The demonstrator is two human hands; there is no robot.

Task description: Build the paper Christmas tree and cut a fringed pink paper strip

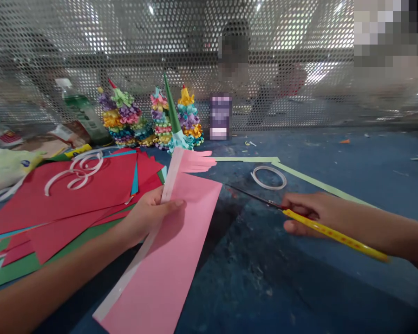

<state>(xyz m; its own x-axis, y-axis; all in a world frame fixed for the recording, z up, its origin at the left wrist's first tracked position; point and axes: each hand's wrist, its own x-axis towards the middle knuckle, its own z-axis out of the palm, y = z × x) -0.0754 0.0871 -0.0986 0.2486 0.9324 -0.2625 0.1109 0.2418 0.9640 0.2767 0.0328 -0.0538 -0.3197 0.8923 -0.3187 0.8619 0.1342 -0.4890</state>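
In the head view, the left hand (148, 215) is closed on a pink paper sheet (167, 250), pinching a white paper strip (132, 273) along it, over the blue worktop (299, 287). The sheet's far end is cut into a fringe (197, 161). The right hand (308, 213) grips a slim cutter (334, 234) with a dark blade and yellow dotted handle. Beyond the red card sheets (73, 195), a plastic bottle (85, 116) leans (its contents are hard to tell) near the paper cone trees (123, 116).
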